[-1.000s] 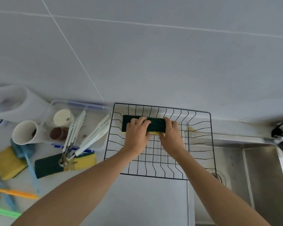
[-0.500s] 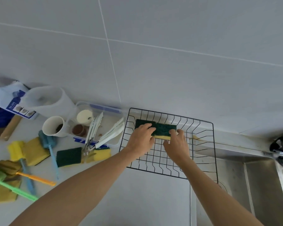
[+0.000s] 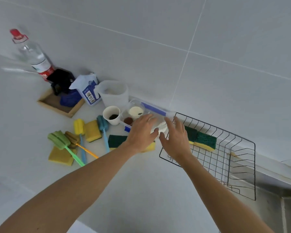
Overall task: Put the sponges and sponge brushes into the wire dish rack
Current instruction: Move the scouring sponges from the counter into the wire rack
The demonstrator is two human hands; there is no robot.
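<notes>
Hovering with fingers spread and empty, both hands (image 3: pixel 142 132) (image 3: pixel 175 140) sit mid-frame, left of two sponges (image 3: pixel 202 140) in the wire dish rack (image 3: pixel 242 165).

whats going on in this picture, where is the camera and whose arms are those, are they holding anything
There is no machine here. The camera is worn on a person's head and looks forward and down, so the two bare arms are that person's own. The left hand and right hand are both open, fingers spread, with no grip on anything; they hover over the left end of a black wire dish rack and a clear plastic container. Two green-and-yellow sponges already lie in the rack. On the white counter to the left wait more sponges, one of them green-topped, and long-handled sponge brushes, such as the green one. Behind them stand a white cup, a bottle with a red cap and a wooden tray.
</notes>
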